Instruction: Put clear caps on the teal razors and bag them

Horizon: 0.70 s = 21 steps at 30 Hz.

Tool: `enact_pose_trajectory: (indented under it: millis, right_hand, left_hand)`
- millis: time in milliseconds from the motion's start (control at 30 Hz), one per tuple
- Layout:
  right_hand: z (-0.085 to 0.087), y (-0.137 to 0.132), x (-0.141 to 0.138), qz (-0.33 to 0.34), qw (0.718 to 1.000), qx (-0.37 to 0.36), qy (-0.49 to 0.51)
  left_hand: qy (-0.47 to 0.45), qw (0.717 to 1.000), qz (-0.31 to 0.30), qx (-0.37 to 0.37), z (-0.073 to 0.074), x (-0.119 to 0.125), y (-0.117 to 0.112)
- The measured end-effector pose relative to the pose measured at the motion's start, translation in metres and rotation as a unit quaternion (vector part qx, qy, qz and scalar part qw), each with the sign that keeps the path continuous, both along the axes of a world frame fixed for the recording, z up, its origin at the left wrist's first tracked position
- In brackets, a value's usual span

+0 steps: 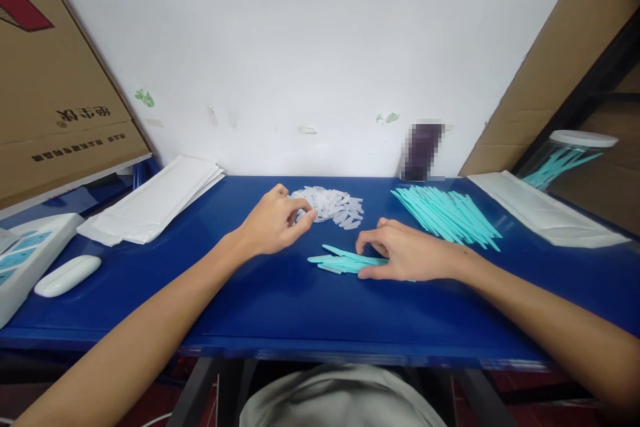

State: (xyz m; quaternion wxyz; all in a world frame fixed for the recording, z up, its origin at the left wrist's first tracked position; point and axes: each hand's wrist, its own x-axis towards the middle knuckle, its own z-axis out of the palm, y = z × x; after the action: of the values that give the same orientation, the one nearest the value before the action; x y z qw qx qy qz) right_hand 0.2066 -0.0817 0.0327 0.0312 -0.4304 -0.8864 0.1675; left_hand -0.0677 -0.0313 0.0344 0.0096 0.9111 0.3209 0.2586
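My left hand [280,220] is at the left edge of a heap of small translucent plastic caps [335,203]. Its thumb and forefinger meet in a pinch; anything held there is too small or hidden to make out. My right hand [400,250] hovers low over a small bunch of turquoise eyebrow razors [340,261] lying on the blue table [280,307]. Thumb and forefinger are apart, on either side of the bunch, and the palm hides the razors' right ends. Behind this hand lies a larger pile of turquoise razors [447,213].
White plastic pouches [155,200] lie at the left, another pouch [545,207] at the right. A white oval case [67,275] and a white tray [35,253] sit at the left edge. Behind the right pouch stands a clear jar [565,153] with turquoise sticks. Cardboard [60,80] flanks the table.
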Motion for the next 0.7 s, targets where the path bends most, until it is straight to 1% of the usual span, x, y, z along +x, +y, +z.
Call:
enact_pose_trajectory:
  millis: [100,233,367,433,533,600,700]
  right_hand:
    - [-0.004,0.003,0.003,0.006,1.0,0.018,0.02]
    - [-0.005,0.005,0.005,0.028,0.998,0.044,0.036]
    - [-0.008,0.008,0.006,0.039,0.997,0.06,0.038]
    - [-0.009,0.009,0.007,0.04,0.997,0.055,0.036]
    - [-0.011,0.009,0.006,0.049,0.997,0.048,0.034]
    - [-0.012,0.009,0.005,0.056,0.997,0.049,0.033]
    - [-0.015,0.008,0.002,0.041,0.995,0.086,0.044]
  left_hand:
    - [0.057,0.998,-0.014,-0.009,-0.003,0.001,0.002]
    - [0.109,0.994,-0.009,-0.009,-0.01,0.002,0.007]
    - [0.131,0.988,-0.014,-0.084,-0.013,0.007,0.004]
    - [0.126,0.986,-0.034,-0.099,-0.014,0.009,0.001]
    - [0.123,0.987,-0.073,-0.078,-0.017,0.012,-0.002]
    - [0.127,0.986,-0.084,-0.066,-0.02,0.013,-0.003]
    - [0.129,0.985,-0.092,-0.063,-0.022,0.012,-0.003]
